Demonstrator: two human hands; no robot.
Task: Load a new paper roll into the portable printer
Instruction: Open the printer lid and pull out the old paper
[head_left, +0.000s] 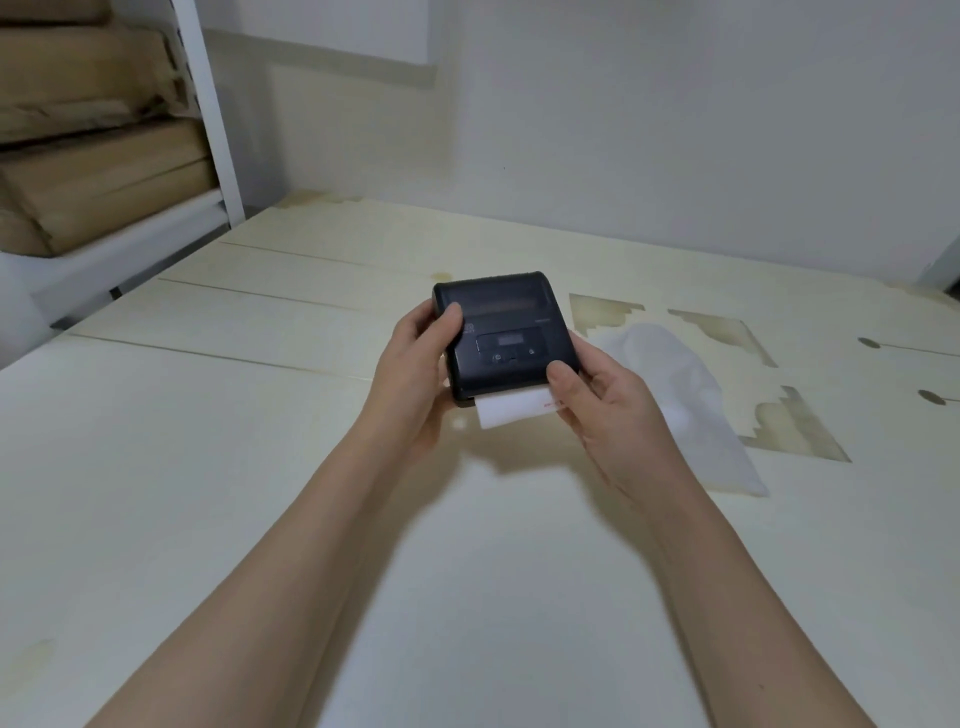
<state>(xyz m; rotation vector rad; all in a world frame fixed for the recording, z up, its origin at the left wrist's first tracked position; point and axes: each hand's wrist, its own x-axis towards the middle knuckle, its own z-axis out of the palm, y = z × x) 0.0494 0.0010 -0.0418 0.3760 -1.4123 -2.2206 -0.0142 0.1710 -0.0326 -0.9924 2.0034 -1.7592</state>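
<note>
Small black plastic portable printer (506, 338) held above pale cream counter (208, 441), lid shut. Left hand (415, 374) fingers wrapped round left side; right hand (608, 410) fingers clasp near right corner. White paper strip (511, 410) juts from near edge. Crumpled white plastic bag (696, 405) lies just right. Brown cardboard boxes (98, 150) on white shelf rack (208, 114) far left; white wall (675, 130) behind.
</note>
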